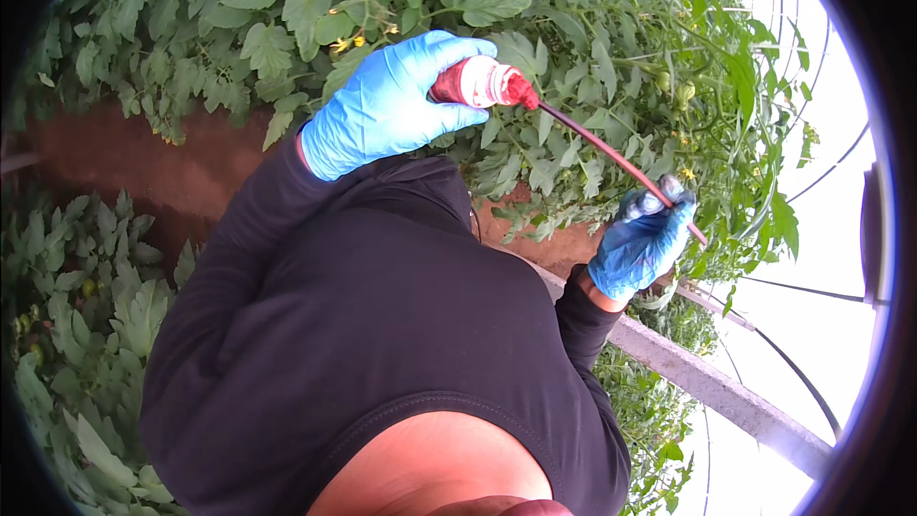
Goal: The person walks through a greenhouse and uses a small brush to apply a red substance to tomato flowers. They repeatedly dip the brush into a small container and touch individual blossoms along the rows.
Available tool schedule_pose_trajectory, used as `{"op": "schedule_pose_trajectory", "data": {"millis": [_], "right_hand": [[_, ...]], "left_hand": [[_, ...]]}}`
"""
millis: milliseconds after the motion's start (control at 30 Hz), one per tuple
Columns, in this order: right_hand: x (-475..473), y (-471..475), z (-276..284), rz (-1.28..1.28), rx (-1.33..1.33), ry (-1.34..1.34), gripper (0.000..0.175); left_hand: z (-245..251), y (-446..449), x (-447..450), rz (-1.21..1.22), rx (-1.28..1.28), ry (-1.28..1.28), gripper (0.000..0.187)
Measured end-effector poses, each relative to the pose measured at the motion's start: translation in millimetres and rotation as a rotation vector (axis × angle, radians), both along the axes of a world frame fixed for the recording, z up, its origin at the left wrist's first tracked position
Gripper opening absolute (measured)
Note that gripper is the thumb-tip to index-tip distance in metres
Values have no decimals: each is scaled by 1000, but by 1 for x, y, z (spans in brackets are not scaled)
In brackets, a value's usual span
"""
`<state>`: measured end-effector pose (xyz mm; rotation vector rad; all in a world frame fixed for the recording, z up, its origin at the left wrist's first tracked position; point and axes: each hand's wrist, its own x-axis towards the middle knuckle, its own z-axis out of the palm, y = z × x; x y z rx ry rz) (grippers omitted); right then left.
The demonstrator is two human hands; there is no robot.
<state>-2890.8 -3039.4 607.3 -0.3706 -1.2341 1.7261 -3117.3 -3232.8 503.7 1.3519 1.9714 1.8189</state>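
My left hand (394,97), in a blue disposable glove, holds a small clear jar (476,82) with a white neck and red contents. The jar lies tilted on its side, its mouth towards the right. A thin dark-red stick (609,150) slants from the jar's mouth down to my right hand (641,236). That hand, in a blue glove with dark stains on the fingertips, grips the stick near its far end. Thick red paste (521,89) coats the stick's tip at the mouth. Just beyond my left hand are yellow tomato flowers (344,44).
Leafy tomato plants (286,7) with green fruit (684,92) fill the space ahead and close to both hands. More plants (93,315) stand at the left, beside brown soil (165,158). A pale concrete beam or post (716,380) and dark cables (795,365) run at the right.
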Motion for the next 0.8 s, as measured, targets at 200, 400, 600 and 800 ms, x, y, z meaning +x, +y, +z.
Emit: {"op": "schedule_pose_trajectory", "data": {"millis": [200, 400, 600, 800], "right_hand": [[-9, -7, 1, -12, 2, -38, 22], [-13, -17, 2, 71, 14, -36, 20], [-20, -22, -13, 110, -98, -20, 18], [-28, -32, -51, 306, -550, -20, 20]], "left_hand": [[-5, -10, -7, -18, 35, -58, 60], [-3, -16, -15, -64, -40, -96, 62], [0, -17, -14, -142, 8, -168, 60], [9, -23, -16, -345, 65, -457, 56]]}}
